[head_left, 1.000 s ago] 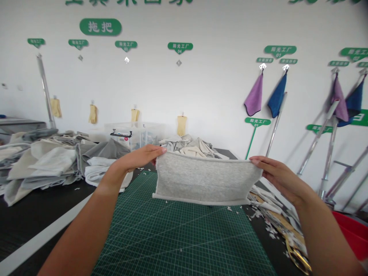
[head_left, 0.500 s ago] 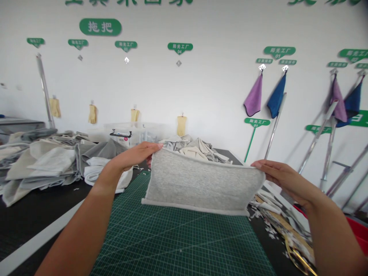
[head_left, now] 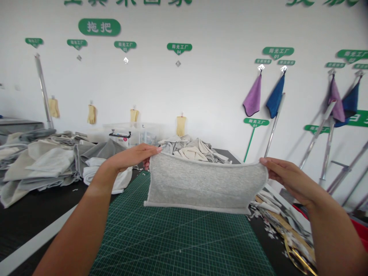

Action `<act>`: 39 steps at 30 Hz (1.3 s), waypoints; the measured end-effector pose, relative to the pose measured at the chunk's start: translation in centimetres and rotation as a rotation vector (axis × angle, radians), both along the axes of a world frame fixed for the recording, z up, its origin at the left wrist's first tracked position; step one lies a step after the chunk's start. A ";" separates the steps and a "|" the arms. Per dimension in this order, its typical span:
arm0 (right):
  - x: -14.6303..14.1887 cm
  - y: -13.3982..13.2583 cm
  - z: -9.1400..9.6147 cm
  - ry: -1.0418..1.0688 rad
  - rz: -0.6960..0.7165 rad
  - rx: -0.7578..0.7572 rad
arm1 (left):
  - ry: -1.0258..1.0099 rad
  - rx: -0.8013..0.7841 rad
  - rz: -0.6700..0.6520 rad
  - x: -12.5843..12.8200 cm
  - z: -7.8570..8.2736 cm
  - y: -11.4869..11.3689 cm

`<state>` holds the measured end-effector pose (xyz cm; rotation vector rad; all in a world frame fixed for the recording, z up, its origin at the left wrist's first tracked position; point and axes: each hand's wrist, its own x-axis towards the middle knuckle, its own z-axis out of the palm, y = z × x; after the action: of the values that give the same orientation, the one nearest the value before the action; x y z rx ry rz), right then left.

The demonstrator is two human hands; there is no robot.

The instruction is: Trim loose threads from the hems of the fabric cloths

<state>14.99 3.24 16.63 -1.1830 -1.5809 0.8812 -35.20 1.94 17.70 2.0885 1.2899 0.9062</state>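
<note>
A light grey piece of knit fabric (head_left: 205,184) hangs stretched between my two hands, its top edge sagging slightly in the middle. My left hand (head_left: 140,154) pinches the upper left corner between thumb and fingers. At the upper right corner, my right hand (head_left: 280,172) is closed on the fabric in the same way. The rolled lower edge hangs over the far part of a green cutting mat (head_left: 181,245) with a fine grid. Some of the fingers are hidden behind the cloth.
Heaped fabric pieces (head_left: 43,161) lie at left, with another pile (head_left: 195,149) behind the cloth. Gold-handled scissors (head_left: 297,257) and fabric scraps (head_left: 270,209) lie at right. A clear plastic box (head_left: 146,132) stands near the wall; a white strip (head_left: 43,237) crosses the dark table.
My hands have moved slightly further apart, the right one outward and a little up. The fabric is stretched wider between them, and its lower right corner has risen slightly.
</note>
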 end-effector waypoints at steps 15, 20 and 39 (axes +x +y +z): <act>0.9 0.1 0.2 0.013 -0.142 0.167 | -0.027 0.074 0.077 0.5 0.4 0.3; 0.4 -0.5 0.7 0.061 -0.186 0.224 | -0.061 0.289 0.243 1.1 0.6 0.6; 0.1 -1.2 1.2 0.105 -0.247 0.280 | -0.169 0.281 0.213 1.5 0.6 0.3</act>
<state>15.11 2.09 17.82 -1.0841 -1.3858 0.5332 -33.73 2.24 18.34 2.0491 1.3786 1.3974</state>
